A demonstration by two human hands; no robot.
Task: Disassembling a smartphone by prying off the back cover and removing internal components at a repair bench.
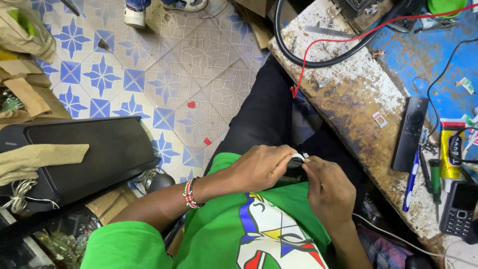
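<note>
Both hands meet over my lap, above my green shirt and black trousers. My left hand, with a beaded bracelet on its wrist, is curled around a small black and white object. My right hand pinches the same object from the right side with thumb and fingers. Most of the object is hidden by my fingers, so I cannot tell what kind of thing it is.
A worn workbench on the right carries a black remote, a blue toothbrush, a green screwdriver, a yellow tube, a keypad phone and cables. A large black box stands on the patterned tile floor at left. Another person's shoes show at the top.
</note>
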